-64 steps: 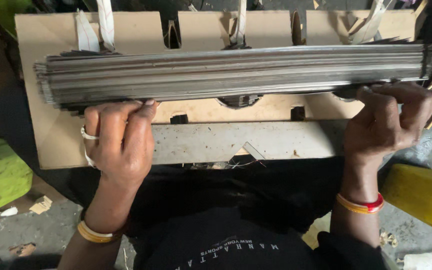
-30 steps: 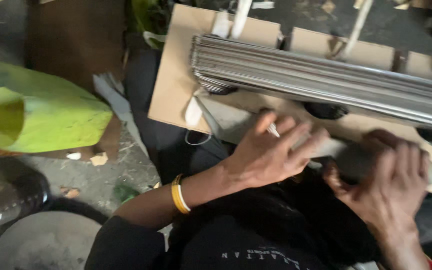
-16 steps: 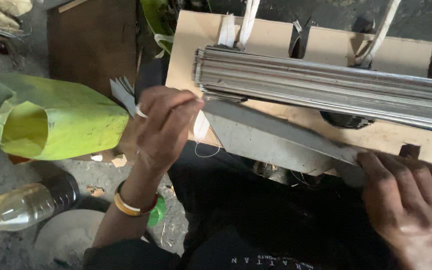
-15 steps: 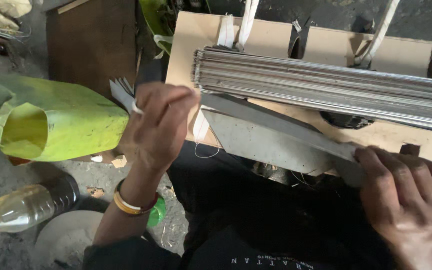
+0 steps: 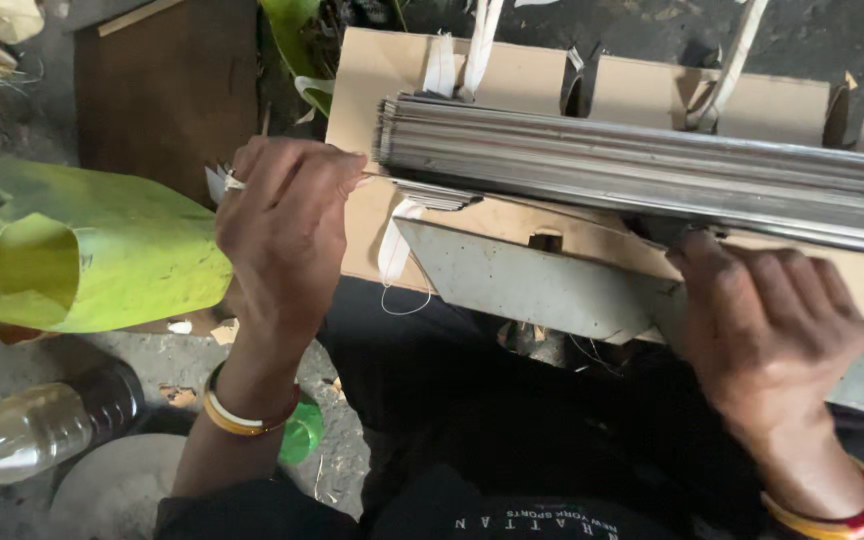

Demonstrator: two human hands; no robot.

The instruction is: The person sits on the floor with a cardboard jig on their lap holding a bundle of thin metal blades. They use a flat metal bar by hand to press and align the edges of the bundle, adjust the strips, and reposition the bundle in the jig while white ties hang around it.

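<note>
**Both hands on the strip bundle**

L hand (image 5: 287, 230) curled, fingertips pressed to the left end of the bundle of grey metal strips (image 5: 652, 175); whether it grips anything I can't tell. R hand (image 5: 767, 330) lies palm-down, fingers closed at bundle's lower edge. Bundle rests across a slotted cardboard board (image 5: 512, 80), white straps (image 5: 462, 50) behind. Green sack (image 5: 82, 250) and plastic bottle (image 5: 42, 430) off left.
</note>
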